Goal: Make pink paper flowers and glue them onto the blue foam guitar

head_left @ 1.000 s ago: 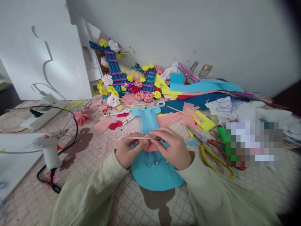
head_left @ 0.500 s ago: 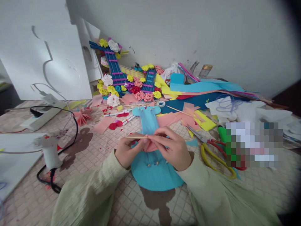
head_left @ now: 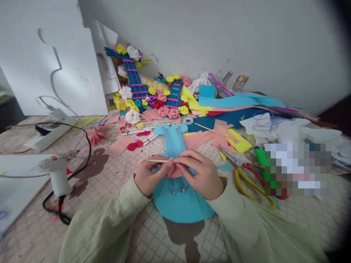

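Note:
Above a light-blue paper guitar shape (head_left: 182, 210), my two hands meet at a small piece of pink crepe paper (head_left: 175, 172). My left hand (head_left: 148, 176) is closed on a thin wooden stick (head_left: 157, 160), its thumb pressing where the stick meets the paper. My right hand (head_left: 204, 174) pinches the pink paper, fingertips close to the stick's end. The stick's right end is hidden by paper and fingers. Several small pegs and strings show on the guitar shape, which lies flat on the table beneath my hands.
On the left stand a white glue gun (head_left: 59, 175) and a power strip (head_left: 46, 135) with a black cable. Scissors (head_left: 252, 182) with yellow and red handles lie at right. Dark-blue guitar shapes with paper flowers (head_left: 163, 111) rest at the back among paper scraps (head_left: 219, 131).
Both hands stay almost in place with the stick and pink paper. The right fingers have shifted slightly at the paper, and the view has moved a little.

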A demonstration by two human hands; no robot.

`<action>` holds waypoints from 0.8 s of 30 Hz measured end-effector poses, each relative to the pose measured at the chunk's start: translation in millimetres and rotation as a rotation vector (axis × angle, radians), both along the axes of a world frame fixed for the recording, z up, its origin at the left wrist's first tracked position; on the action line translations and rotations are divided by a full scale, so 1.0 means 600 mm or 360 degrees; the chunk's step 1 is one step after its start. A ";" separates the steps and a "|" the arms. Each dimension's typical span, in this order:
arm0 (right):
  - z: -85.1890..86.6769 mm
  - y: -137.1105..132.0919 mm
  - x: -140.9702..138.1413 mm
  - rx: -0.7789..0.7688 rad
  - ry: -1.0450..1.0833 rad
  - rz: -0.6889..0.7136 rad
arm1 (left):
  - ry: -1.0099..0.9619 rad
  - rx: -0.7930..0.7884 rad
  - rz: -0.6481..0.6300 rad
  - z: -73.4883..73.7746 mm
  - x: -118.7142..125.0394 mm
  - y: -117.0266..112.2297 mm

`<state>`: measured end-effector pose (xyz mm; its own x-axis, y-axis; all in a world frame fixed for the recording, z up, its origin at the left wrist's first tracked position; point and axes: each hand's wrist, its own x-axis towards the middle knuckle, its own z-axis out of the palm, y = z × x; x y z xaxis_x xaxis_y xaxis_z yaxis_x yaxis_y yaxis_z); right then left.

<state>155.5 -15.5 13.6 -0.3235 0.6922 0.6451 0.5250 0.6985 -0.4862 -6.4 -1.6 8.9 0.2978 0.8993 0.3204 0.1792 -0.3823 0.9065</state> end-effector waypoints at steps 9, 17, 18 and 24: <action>0.005 -0.001 -0.001 -0.0154 0.0112 0.0045 | 0.0046 0.0246 0.0052 0.004 -0.002 -0.001; 0.012 -0.002 -0.001 -0.0262 0.0209 0.0022 | 0.0067 0.0273 0.0065 -0.001 -0.002 -0.002; 0.012 -0.002 -0.001 -0.0275 0.0211 0.0018 | 0.0068 0.0284 0.0065 -0.002 -0.002 -0.002; 0.015 0.000 0.001 -0.0366 0.0230 0.0015 | 0.0102 0.0355 0.0080 -0.009 -0.003 -0.001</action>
<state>155.9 -15.4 22.6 -0.2467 0.8233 0.5112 0.4324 0.5656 -0.7023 -8.5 -2.1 3.2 0.2804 0.8225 0.4949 0.2576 -0.5612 0.7866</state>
